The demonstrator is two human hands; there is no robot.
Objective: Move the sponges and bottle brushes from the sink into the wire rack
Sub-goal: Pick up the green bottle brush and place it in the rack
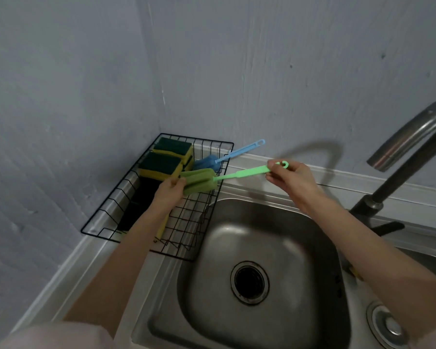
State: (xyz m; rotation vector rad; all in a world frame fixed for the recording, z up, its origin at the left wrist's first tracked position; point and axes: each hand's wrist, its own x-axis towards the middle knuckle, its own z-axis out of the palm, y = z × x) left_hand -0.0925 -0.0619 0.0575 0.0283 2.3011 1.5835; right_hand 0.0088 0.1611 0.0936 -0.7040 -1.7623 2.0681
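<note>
Two bare forearms reached forward from the bottom of the view, over a steel sink (237,235) whose basin showed only its round drain (249,282). A second drain fitting (388,326) sat at the lower right, and a dark faucet (398,172) arched in from the right edge.

Beyond the basin's far-left corner stood the black wire rack (186,238), set on the steel counter in the corner of the pale blue walls. The left hand (170,191) was over the rack, its fingers curled round the near end of the green bottle brush's (212,180) spongy head. The right hand (291,177) pinched the other end of the same brush between thumb and fingertips, just below the ring at the tip of the handle. So the brush spanned between both grips, nearly level, its head above the rack's right side and its thin handle stretching rightward past the rack's rim, over the counter strip behind the sink.

Under the left wrist a dark-topped sponge (136,210) lay in the rack, and a yellow edge showed beside the forearm. Further back, two yellow sponges with dark green tops (166,157) were stacked at the rack's far-left corner. Beside them the blue bottle brush (209,161) rested with its head inside the rack and its handle slanting up over the far-right rim towards the wall.
</note>
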